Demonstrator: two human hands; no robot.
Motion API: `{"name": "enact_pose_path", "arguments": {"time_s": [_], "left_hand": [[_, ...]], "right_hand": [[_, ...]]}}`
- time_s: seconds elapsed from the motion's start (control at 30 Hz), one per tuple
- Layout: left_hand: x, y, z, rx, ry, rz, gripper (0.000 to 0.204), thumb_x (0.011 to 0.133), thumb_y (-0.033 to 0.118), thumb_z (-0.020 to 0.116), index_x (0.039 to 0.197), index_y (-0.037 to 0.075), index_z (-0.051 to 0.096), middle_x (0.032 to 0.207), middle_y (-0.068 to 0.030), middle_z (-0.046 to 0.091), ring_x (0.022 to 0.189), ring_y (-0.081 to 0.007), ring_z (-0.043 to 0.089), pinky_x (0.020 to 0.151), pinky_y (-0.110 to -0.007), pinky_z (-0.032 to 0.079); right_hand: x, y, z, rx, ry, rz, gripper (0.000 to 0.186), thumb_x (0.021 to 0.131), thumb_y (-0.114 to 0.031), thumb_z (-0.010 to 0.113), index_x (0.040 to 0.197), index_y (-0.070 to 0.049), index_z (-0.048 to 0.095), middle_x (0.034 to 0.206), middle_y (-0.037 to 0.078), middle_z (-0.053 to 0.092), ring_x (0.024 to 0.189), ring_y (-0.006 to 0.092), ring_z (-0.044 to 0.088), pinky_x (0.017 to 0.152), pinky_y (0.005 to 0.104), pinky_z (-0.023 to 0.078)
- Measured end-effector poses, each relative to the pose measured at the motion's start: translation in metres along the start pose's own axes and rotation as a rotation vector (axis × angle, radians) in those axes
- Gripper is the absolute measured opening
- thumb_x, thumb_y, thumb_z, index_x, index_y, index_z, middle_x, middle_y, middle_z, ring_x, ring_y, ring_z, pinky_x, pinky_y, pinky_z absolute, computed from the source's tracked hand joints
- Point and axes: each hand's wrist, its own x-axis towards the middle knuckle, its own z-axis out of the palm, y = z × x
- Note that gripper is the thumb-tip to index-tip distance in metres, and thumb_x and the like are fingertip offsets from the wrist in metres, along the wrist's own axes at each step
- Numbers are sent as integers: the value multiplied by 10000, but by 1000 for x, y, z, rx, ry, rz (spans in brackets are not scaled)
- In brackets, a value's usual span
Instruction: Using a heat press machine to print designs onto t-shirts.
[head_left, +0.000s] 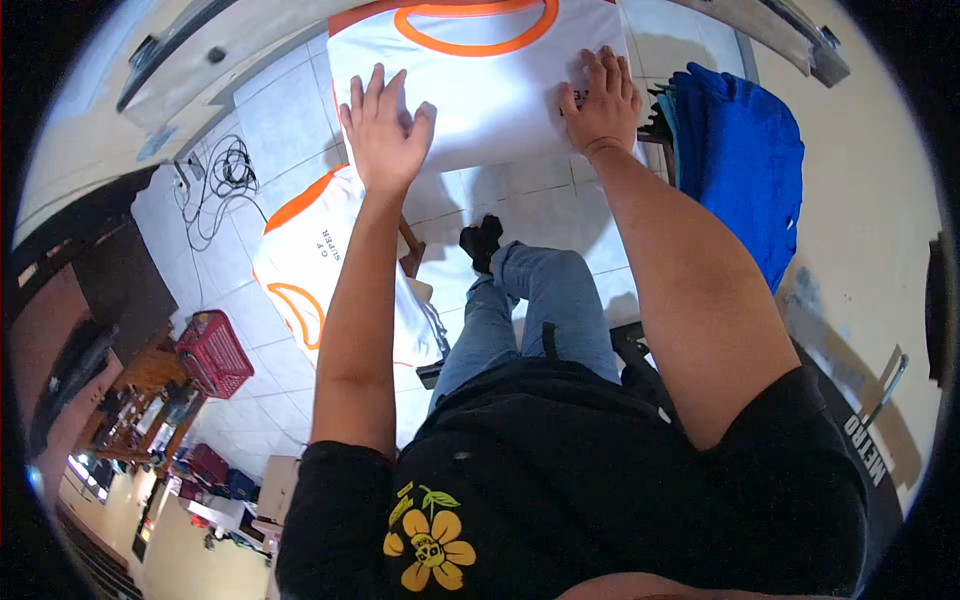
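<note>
A white T-shirt (480,110) with an orange neckband lies spread flat in front of me, its collar at the far end. My left hand (385,130) rests on its left side, fingers spread. On its right side lies my right hand (603,100), fingers stretched out and partly covering a small dark print. Neither hand holds anything. Below my left forearm, a second white T-shirt (345,250) with orange trim and dark lettering hangs or lies lower down; my forearm hides part of it.
Blue and dark garments (735,170) are stacked at the right. On the tiled floor at left lie a coiled black cable (232,170) and a red plastic basket (215,355). A wooden shelf (150,420) with small items stands farther left.
</note>
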Motion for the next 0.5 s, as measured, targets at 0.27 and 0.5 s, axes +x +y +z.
{"name": "enact_pose_path", "arguments": {"time_s": [0.27, 0.5], "left_hand": [[3, -1, 7, -160, 115, -4, 452, 778, 258, 558, 1212, 133, 551, 1346, -92, 473, 1310, -358, 319, 1081, -541, 161], [1, 3, 8, -21, 56, -9, 454, 785, 288, 560, 1215, 143, 547, 1389, -85, 415, 1331, -349, 281, 1089, -533, 142]], "right_hand": [[1, 5, 4, -21, 21, -37, 608, 825, -492, 437, 1361, -216, 360, 1470, 67, 281, 1367, 267, 236, 1081, 492, 203], [0, 2, 1, -5, 26, -21, 599, 817, -482, 445, 1353, -226, 368, 1466, 66, 287, 1365, 269, 238, 1086, 498, 196]]}}
